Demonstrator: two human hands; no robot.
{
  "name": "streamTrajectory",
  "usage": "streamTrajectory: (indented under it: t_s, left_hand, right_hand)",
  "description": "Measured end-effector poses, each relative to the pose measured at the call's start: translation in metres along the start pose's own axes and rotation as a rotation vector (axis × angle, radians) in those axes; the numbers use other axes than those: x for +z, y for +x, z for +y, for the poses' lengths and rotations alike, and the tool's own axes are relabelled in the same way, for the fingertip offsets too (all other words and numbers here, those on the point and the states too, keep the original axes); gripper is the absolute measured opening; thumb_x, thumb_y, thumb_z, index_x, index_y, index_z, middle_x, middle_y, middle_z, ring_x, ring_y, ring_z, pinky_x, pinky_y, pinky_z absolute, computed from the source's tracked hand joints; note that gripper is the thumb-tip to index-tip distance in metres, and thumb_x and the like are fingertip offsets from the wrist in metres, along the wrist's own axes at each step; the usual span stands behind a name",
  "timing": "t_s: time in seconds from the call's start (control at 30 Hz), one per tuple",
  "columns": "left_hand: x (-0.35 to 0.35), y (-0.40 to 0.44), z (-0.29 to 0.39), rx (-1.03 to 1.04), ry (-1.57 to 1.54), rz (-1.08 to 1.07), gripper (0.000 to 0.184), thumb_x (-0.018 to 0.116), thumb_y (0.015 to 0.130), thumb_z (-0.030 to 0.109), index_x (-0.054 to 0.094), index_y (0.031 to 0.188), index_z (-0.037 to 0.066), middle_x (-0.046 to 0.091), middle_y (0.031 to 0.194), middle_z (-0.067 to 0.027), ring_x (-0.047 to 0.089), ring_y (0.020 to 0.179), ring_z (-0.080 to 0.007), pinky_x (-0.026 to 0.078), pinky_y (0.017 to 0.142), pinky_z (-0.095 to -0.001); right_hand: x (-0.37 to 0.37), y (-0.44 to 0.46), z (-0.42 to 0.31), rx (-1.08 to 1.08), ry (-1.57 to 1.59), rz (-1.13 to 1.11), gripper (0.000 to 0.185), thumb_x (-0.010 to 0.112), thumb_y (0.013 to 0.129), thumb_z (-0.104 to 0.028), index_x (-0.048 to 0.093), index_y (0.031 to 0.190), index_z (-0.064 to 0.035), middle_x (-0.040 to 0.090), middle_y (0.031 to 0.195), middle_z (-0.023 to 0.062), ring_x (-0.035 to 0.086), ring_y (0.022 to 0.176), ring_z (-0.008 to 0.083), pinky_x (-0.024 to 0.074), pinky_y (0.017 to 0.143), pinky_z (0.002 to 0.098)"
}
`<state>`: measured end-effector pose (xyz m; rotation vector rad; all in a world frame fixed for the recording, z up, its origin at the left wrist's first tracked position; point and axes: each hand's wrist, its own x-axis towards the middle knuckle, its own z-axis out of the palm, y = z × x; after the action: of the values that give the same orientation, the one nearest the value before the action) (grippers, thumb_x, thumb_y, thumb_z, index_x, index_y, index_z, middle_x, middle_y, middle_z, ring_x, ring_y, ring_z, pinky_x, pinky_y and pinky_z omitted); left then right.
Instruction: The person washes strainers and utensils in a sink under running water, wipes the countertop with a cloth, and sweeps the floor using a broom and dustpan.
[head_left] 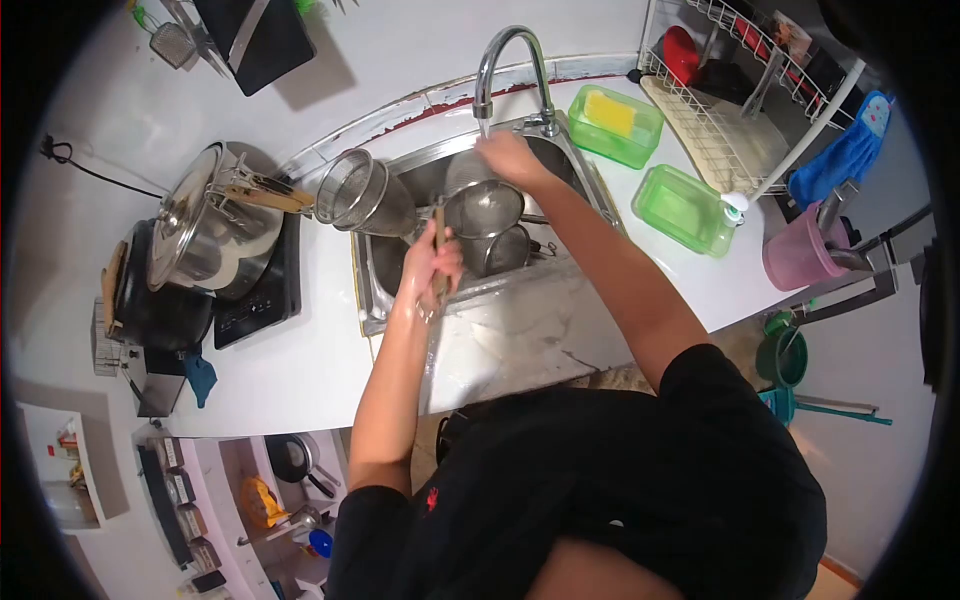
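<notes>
Beside the pot (pixel 225 245), other strainers (pixel 355 190) sit by the left rim of the sink (pixel 376 322); next, the left hand (pixel 431 264) curls its fingers around the wooden handle (pixel 440 224), apparently of a mesh strainer (pixel 485 207) in the sink. It looks light, its rim stiff, its mesh easily dented and its wet handle slippery, best gripped mid-handle. Under the tap (pixel 484 92), the right hand (pixel 508 158) is near the mesh, fingers too hidden to tell spread or pinching.
</notes>
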<state>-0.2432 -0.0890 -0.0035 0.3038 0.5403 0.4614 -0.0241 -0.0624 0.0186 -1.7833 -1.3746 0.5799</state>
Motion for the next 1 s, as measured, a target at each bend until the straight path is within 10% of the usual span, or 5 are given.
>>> streamTrajectory:
  t_s: [0.3, 0.47, 0.77, 0.9, 1.0]
  left_hand:
    - [0.062, 0.1, 0.034, 0.15, 0.876, 0.069, 0.022, 0.038, 0.089, 0.014, 0.053, 0.089, -0.003, 0.059, 0.074, -0.0107, 0.058, 0.06, -0.0168, 0.048, 0.051, -0.0234]
    - [0.077, 0.087, 0.032, -0.055, 0.801, -0.026, 0.013, 0.044, 0.084, 0.005, 0.045, 0.093, -0.005, 0.055, 0.068, -0.0097, 0.052, 0.05, -0.0135, 0.043, 0.043, -0.0256]
    - [0.075, -0.054, -0.025, 0.465, 1.224, 0.137, 0.027, 0.05, 0.087, 0.018, 0.036, 0.106, 0.006, 0.046, 0.053, -0.0016, 0.039, 0.039, -0.0069, 0.032, 0.034, -0.0222]
    - [0.065, -0.071, -0.026, 0.524, 1.254, 0.205, 0.026, 0.049, 0.088, 0.021, 0.036, 0.104, 0.005, 0.045, 0.053, -0.0015, 0.037, 0.036, -0.0066, 0.03, 0.033, -0.0224]
    - [0.056, -0.068, -0.026, 0.52, 1.225, 0.252, 0.026, 0.048, 0.089, 0.023, 0.036, 0.104, 0.005, 0.045, 0.052, -0.0012, 0.037, 0.036, -0.0065, 0.03, 0.032, -0.0225]
  right_hand:
    - [-0.033, -0.004, -0.034, 0.15, 0.969, -0.449, 0.033, 0.051, 0.083, -0.019, 0.052, 0.105, 0.0066, 0.056, 0.102, 0.0193, 0.06, 0.088, 0.0229, 0.0513, 0.071, 0.028]
    - [-0.027, -0.003, -0.017, -0.082, 0.409, -0.222, 0.048, 0.044, 0.086, -0.039, 0.059, 0.1, 0.0039, 0.058, 0.102, 0.0176, 0.055, 0.096, 0.0244, 0.0418, 0.084, 0.0319]
    - [-0.029, 0.007, -0.022, 0.008, -0.403, -0.063, 0.052, 0.038, 0.082, -0.05, 0.065, 0.082, -0.0058, 0.062, 0.091, 0.0144, 0.057, 0.084, 0.0283, 0.043, 0.077, 0.0351]
    - [-0.018, 0.022, 0.005, 0.228, 0.943, -0.281, 0.039, 0.042, 0.084, -0.034, 0.061, 0.094, -0.0011, 0.062, 0.09, 0.0114, 0.059, 0.081, 0.0187, 0.0468, 0.073, 0.0298]
    - [0.01, 0.029, 0.028, 0.278, 1.13, -0.166, 0.033, 0.039, 0.087, -0.031, 0.059, 0.095, -0.006, 0.06, 0.089, 0.0058, 0.058, 0.081, 0.0161, 0.0462, 0.072, 0.0267]
